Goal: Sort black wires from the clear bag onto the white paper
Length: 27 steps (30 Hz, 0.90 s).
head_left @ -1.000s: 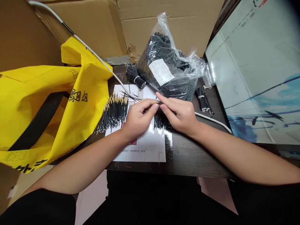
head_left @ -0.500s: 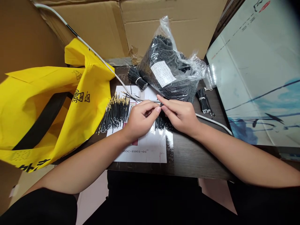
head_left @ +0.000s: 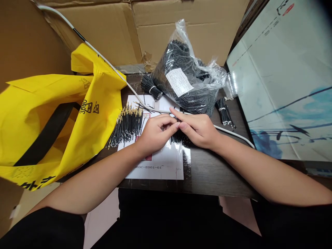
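My left hand [head_left: 158, 133] and my right hand [head_left: 199, 128] meet over a printed paper sheet [head_left: 166, 169], thumb tips touching. Both are closed in a pinch around something small and dark, mostly hidden by the fingers. My right index finger reaches out past the left fingers. Left of my hands lies a heap of short black wires [head_left: 127, 126] with gold-coloured ends. Beneath the fingers, more black wires [head_left: 176, 138] with silvery tips rest on the sheet, partly covered.
A clear bag of short black pieces [head_left: 204, 100] stands behind my hands, between two tied wire bundles [head_left: 151, 88] [head_left: 224, 112]. A white cable [head_left: 111, 65] crosses the table. A yellow bag [head_left: 103, 93] is at left, clear plastic cups [head_left: 231, 84] at right, cardboard [head_left: 181, 10] behind.
My thumbs have moved slightly down and come together, covering the small dark item that showed between the fingertips. The right index finger lies a little further left over the left hand.
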Motion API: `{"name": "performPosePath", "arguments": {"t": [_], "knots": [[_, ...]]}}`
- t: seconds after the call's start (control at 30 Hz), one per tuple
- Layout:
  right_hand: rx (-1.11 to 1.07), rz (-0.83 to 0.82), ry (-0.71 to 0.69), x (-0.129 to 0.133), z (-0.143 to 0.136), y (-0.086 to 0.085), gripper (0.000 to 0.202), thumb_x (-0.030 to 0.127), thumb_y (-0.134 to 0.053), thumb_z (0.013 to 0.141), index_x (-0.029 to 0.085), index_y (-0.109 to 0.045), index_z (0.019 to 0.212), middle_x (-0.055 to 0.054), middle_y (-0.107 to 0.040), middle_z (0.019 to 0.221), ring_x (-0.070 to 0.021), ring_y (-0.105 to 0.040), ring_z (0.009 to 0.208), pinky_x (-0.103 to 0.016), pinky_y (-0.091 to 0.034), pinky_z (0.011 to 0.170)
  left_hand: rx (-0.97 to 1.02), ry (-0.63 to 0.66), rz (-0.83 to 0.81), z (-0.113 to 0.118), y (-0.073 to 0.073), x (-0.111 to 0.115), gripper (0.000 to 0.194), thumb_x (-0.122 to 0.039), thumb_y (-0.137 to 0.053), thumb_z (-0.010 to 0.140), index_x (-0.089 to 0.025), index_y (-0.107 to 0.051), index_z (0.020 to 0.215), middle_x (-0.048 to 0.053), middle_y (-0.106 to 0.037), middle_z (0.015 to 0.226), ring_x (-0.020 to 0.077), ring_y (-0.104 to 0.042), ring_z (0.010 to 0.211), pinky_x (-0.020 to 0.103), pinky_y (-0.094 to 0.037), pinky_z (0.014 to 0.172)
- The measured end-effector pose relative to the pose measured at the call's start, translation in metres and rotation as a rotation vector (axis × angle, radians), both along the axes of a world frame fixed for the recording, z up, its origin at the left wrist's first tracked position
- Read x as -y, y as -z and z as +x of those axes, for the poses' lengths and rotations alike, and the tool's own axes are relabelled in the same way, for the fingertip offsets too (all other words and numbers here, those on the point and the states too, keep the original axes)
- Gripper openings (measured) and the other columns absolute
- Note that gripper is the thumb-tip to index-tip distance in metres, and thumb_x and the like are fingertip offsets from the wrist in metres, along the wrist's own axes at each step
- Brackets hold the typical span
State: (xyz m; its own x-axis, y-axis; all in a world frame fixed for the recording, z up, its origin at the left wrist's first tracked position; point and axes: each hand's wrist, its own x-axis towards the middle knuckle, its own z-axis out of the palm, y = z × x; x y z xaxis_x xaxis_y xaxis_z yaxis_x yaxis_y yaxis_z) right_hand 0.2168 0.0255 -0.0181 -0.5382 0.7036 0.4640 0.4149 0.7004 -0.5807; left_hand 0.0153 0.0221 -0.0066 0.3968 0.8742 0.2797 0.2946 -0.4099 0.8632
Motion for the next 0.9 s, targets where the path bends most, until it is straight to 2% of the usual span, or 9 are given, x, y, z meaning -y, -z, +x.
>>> {"name": "performPosePath", "arguments": {"t": [0.13, 0.2, 0.23, 0.3, 0.33, 0.4, 0.53, 0.7, 0.9], "knots": [[-0.021, -0.014, 0.104, 0.003, -0.001, -0.004, 0.059, 0.044, -0.041, 0.105, 0.013, -0.043, 0.156, -0.005, -0.076, 0.097, -0.0128, -0.067, 0.075, -0.025, -0.052, 0.076, 0.089, -0.036, -0.151, -0.001, -0.006, -0.001, 0.031, -0.045, -0.070, 0.091, -0.017, -0.072, 0.076, 0.001, -0.068, 0.069, 0.0108, -0.058, 0.064, 0.025, -0.046, 0.063], [-0.081, -0.053, 0.189, 0.005, -0.003, -0.009, 0.055, 0.042, -0.048, 0.103, 0.013, -0.049, 0.150, -0.001, -0.072, 0.084, -0.0104, -0.059, 0.062, -0.024, -0.048, 0.066, 0.149, -0.095, -0.220, -0.002, -0.005, -0.003, 0.030, -0.046, -0.069, 0.091, -0.018, -0.075, 0.080, 0.001, -0.069, 0.070, 0.0102, -0.058, 0.063, 0.025, -0.047, 0.063], [-0.104, -0.080, 0.228, 0.006, -0.004, -0.012, 0.048, 0.040, -0.052, 0.101, 0.014, -0.057, 0.140, 0.001, -0.069, 0.079, -0.0096, -0.055, 0.058, -0.024, -0.045, 0.062, 0.181, -0.123, -0.247, -0.002, -0.004, -0.005, 0.030, -0.047, -0.069, 0.091, -0.019, -0.076, 0.083, 0.001, -0.069, 0.071, 0.0101, -0.059, 0.064, 0.025, -0.047, 0.063], [-0.097, -0.129, 0.258, 0.009, -0.006, -0.017, 0.025, 0.037, -0.059, 0.097, 0.017, -0.069, 0.108, 0.002, -0.065, 0.073, -0.0090, -0.052, 0.057, -0.024, -0.041, 0.060, 0.252, -0.156, -0.299, -0.003, 0.000, -0.007, 0.029, -0.048, -0.071, 0.090, -0.020, -0.079, 0.090, 0.002, -0.070, 0.073, 0.0100, -0.058, 0.064, 0.025, -0.048, 0.063], [-0.073, -0.144, 0.244, 0.010, -0.007, -0.019, 0.020, 0.036, -0.060, 0.096, 0.018, -0.069, 0.093, 0.002, -0.064, 0.071, -0.0091, -0.051, 0.057, -0.025, -0.040, 0.060, 0.288, -0.164, -0.331, -0.003, 0.002, -0.009, 0.030, -0.049, -0.072, 0.089, -0.020, -0.079, 0.092, 0.002, -0.070, 0.073, 0.0097, -0.057, 0.062, 0.025, -0.048, 0.061], [-0.016, -0.159, 0.192, 0.012, -0.010, -0.020, 0.022, 0.032, -0.061, 0.095, 0.018, -0.065, 0.079, 0.001, -0.063, 0.070, -0.0096, -0.051, 0.060, -0.025, -0.038, 0.062, 0.350, -0.166, -0.387, -0.003, 0.007, -0.010, 0.032, -0.050, -0.073, 0.087, -0.020, -0.080, 0.094, 0.003, -0.069, 0.072, 0.0094, -0.056, 0.061, 0.025, -0.047, 0.059], [0.045, -0.166, 0.181, 0.013, -0.013, -0.020, 0.020, 0.028, -0.060, 0.095, 0.017, -0.065, 0.079, 0.000, -0.065, 0.073, -0.0098, -0.051, 0.062, -0.025, -0.036, 0.064, 0.415, -0.157, -0.455, -0.002, 0.011, -0.011, 0.031, -0.049, -0.075, 0.086, -0.020, -0.080, 0.095, 0.003, -0.070, 0.074, 0.0088, -0.057, 0.062, 0.024, -0.048, 0.059], [0.097, -0.175, 0.182, 0.013, -0.012, -0.022, 0.016, 0.025, -0.060, 0.093, 0.017, -0.067, 0.081, 0.000, -0.066, 0.074, -0.0093, -0.050, 0.062, -0.025, -0.036, 0.064, 0.476, -0.134, -0.531, -0.001, 0.010, -0.012, 0.028, -0.047, -0.077, 0.085, -0.021, -0.080, 0.093, 0.001, -0.068, 0.073, 0.0067, -0.055, 0.061, 0.022, -0.046, 0.057], [0.018, -0.231, 0.223, 0.016, -0.012, -0.030, 0.012, 0.017, -0.062, 0.082, 0.017, -0.065, 0.070, 0.002, -0.063, 0.066, -0.0090, -0.052, 0.059, -0.024, -0.037, 0.062, 0.485, -0.115, -0.586, 0.000, 0.009, -0.012, 0.035, -0.048, -0.081, 0.080, -0.020, -0.080, 0.101, 0.004, -0.072, 0.078, 0.0071, -0.055, 0.062, 0.023, -0.049, 0.060]]}}
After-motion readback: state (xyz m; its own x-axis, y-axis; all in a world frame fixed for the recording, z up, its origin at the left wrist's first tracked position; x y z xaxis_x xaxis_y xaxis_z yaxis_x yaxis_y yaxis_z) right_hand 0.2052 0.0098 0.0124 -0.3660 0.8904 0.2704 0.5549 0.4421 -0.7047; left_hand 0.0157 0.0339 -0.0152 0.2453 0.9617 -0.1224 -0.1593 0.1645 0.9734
